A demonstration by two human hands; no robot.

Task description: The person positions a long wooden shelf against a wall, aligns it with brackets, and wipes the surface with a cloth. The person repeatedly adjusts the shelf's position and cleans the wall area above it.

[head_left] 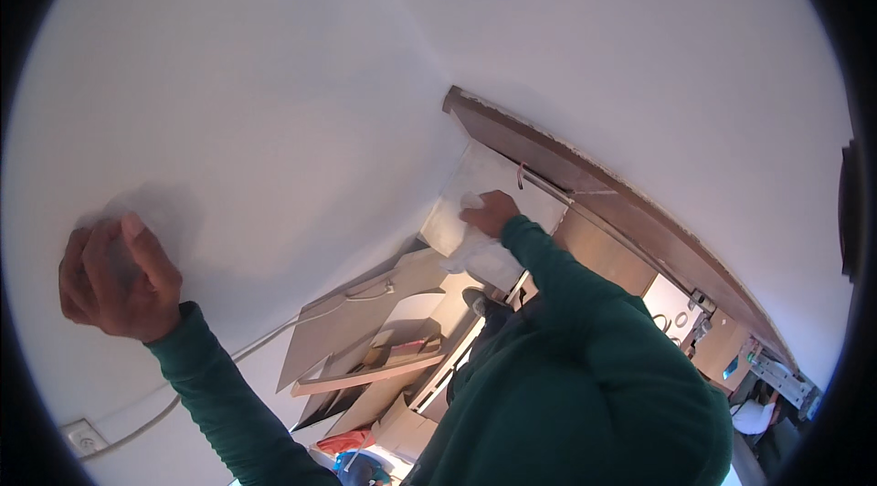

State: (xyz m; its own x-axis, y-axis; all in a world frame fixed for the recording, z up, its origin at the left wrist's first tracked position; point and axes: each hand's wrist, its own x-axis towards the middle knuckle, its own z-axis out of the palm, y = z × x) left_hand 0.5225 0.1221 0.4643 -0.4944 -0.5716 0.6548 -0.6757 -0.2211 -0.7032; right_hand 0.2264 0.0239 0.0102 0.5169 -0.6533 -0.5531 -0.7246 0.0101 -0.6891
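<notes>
My left hand [123,280] is raised close to the white wall [274,102] at the left, its shadow just behind the fingers. Its fingers are bent and the thumb stands apart from them; I see nothing held between. Whether the fingertips touch the wall, I cannot tell. Near the middle, below the inner corner, my right hand [493,214] is closed on a crumpled white cloth [484,253], thin and slightly see-through. The cloth hangs down from the fingers, with a small tuft sticking out above them. Both arms wear dark green sleeves.
A brown ledge [585,171] with a rough edge runs from the corner to the right, a metal pipe [548,186] beneath it. Below left lie stacked boards [365,322]. A wall socket [84,438] has a pale cable. A metal ladder [781,381] is at the lower right.
</notes>
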